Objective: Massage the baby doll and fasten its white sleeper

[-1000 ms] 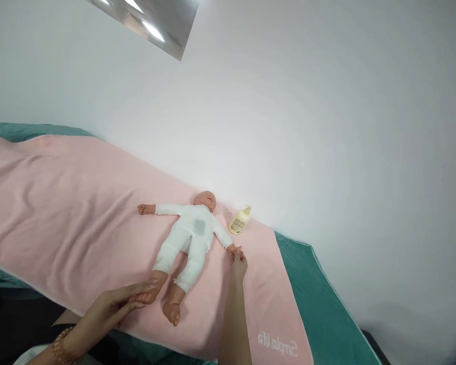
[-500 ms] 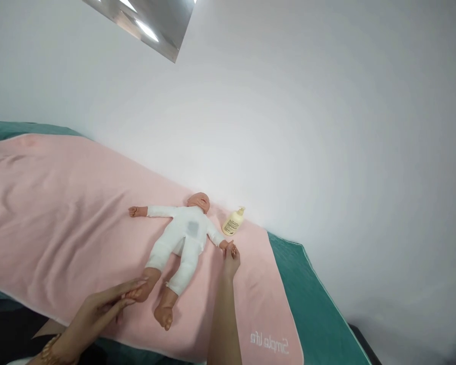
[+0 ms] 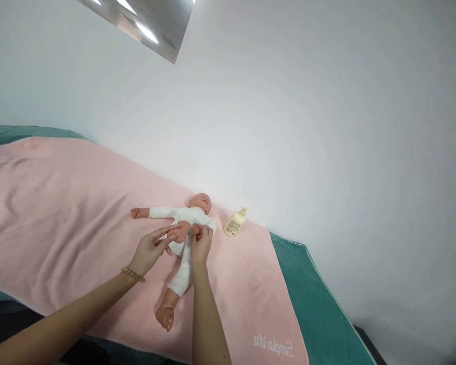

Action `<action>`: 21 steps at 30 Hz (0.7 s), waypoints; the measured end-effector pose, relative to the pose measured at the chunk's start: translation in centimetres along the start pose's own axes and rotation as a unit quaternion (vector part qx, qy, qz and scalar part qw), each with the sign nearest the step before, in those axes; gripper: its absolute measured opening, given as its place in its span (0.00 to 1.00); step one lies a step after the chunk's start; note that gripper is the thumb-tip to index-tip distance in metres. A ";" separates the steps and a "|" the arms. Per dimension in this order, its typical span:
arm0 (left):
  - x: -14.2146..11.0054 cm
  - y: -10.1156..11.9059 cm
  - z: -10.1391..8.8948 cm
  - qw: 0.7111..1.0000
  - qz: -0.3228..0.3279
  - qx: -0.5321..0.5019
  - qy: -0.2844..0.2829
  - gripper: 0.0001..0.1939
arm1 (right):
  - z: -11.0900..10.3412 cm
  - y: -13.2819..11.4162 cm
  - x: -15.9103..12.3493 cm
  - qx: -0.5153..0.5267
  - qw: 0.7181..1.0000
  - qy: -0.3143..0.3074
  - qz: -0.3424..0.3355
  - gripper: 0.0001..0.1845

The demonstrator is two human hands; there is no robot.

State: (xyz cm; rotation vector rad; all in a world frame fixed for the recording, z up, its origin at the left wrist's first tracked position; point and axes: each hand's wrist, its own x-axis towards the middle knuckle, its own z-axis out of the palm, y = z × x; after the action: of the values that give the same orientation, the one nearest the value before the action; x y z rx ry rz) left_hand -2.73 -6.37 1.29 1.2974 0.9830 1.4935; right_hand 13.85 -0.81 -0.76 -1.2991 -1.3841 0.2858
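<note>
A baby doll in a white body suit lies on its back on a pink blanket. My left hand, with a gold bracelet at the wrist, pinches one of the doll's feet, whose leg is bent up over its belly. Over the doll's middle, my right hand is closed on the doll's hand, close beside that foot. The doll's other leg lies straight, and its other arm stretches out to the left.
A pale yellow pump bottle stands to the right of the doll, near the wall. Green sheet shows under the blanket at the right. A shiny panel is on the wall above.
My left hand has lifted the doll's foot up and to the right, bending its leg. My right hand has brought the doll's hand left and inward across its body, toward the foot.
</note>
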 end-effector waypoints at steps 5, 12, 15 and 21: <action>1.9 -0.2 0.6 1.000 0.004 -0.006 -0.001 0.32 | 0.0 0.1 -0.4 -0.024 0.999 -0.024 -0.013 0.18; -1.6 0.1 -1.2 0.999 0.000 0.041 -0.014 0.26 | -1.3 0.1 0.2 0.014 0.999 0.044 0.016 0.14; -4.8 -0.3 -2.7 0.997 0.000 0.066 -0.031 0.22 | -2.7 0.6 0.9 0.039 0.993 0.101 0.050 0.17; -9.8 -4.4 -6.0 0.992 0.005 0.084 -0.099 0.17 | -6.7 3.3 0.9 0.051 0.975 0.188 0.109 0.24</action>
State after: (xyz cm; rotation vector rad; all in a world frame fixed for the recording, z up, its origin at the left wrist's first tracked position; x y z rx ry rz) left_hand -7.71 -14.62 -6.41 1.5403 0.9896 1.2816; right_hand 21.21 -2.18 -0.75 -1.3412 -0.8994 0.2408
